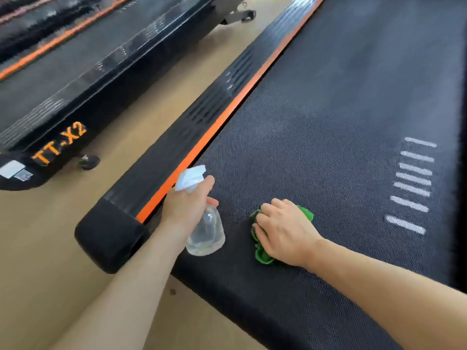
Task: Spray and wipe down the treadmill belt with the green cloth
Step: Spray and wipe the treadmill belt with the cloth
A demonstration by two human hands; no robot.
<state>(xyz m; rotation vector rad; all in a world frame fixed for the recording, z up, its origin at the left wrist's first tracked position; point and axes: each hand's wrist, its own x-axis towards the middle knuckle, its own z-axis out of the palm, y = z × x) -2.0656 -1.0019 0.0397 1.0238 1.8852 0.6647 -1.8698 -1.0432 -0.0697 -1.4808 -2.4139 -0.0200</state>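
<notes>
Green cloth [260, 253] bunched under gripping right hand [283, 231]; left hand [185, 205] clasps spray bottle [206, 233]

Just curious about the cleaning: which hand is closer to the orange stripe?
Left. The left hand, gripping the spray bottle, sits right beside the orange stripe. The right hand presses the cloth farther out on the belt.

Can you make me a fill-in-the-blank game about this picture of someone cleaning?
1. The left hand holds a clear plastic spray bottle with a ____ nozzle.
2. The right hand presses a crumpled cloth coloured ____.
3. The cloth lies on the black textured treadmill ____.
4. The stripe beside the belt is ____.

Missing words: white; green; belt; orange
</notes>
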